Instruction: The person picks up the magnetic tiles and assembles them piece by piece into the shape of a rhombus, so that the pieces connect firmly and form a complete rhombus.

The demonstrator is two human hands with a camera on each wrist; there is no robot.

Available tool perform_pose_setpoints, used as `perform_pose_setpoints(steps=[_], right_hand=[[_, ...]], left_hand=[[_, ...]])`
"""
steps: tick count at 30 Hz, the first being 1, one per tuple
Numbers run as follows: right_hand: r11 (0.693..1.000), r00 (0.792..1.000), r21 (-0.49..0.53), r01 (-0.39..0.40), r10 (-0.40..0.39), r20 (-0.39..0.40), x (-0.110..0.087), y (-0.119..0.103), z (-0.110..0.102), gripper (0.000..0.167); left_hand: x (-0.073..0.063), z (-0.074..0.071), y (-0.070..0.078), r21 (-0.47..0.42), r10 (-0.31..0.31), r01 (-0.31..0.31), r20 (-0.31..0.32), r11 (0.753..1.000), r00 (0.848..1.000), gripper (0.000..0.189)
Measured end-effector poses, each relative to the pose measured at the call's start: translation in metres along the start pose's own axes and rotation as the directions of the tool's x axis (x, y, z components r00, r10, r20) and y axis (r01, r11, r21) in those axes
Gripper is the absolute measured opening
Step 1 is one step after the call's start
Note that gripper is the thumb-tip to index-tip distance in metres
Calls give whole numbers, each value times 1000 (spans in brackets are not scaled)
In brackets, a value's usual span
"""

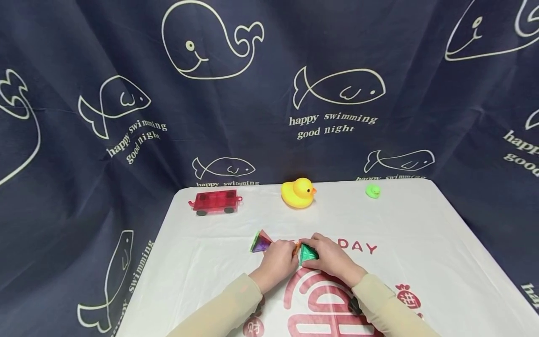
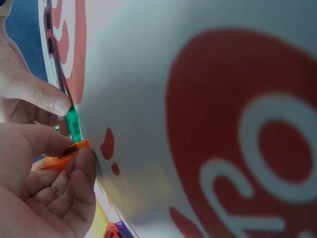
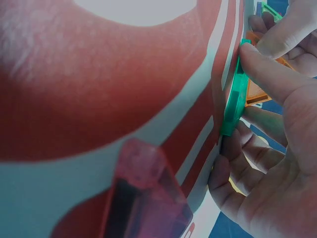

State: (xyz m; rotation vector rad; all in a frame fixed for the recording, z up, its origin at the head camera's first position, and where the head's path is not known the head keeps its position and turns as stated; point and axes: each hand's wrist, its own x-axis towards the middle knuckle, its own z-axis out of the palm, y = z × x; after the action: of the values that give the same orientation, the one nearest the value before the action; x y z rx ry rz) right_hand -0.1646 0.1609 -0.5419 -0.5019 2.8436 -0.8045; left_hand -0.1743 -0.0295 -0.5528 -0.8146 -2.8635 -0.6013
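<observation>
Both hands meet near the middle of the white-covered table. My left hand (image 1: 277,264) pinches an orange magnetic tile (image 2: 63,157) between thumb and fingers. A green triangular magnetic tile (image 1: 308,253) is in the grip of my right hand (image 1: 334,258), thumb and fingers along its edges. In the right wrist view the green tile's edge stands right at the orange tile. Just beyond the left hand a purple tile (image 1: 261,242) shows with red and green-edged pieces, partly covered by that hand. A pink see-through tile (image 3: 153,193) lies close to the right wrist.
Along the back of the table (image 1: 337,215) stand a red wheeled car base (image 1: 216,201) at left, a yellow rubber duck (image 1: 298,193) in the middle and a small green duck (image 1: 373,191) at right. A dark blue printed curtain (image 1: 269,126) hangs behind.
</observation>
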Motion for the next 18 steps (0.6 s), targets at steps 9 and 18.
perform_pose_setpoints(steps=[9,18], right_hand=[[999,1000,-35,2,-2,-9,1,-3,1,63],[998,998,-64,10,-14,-61,0,-5,7,63]], left_hand=[[-2,-2,0,-26,21,-21,4,999,1000,22],[-3,-4,4,-52,10,-8,24,999,1000,16]])
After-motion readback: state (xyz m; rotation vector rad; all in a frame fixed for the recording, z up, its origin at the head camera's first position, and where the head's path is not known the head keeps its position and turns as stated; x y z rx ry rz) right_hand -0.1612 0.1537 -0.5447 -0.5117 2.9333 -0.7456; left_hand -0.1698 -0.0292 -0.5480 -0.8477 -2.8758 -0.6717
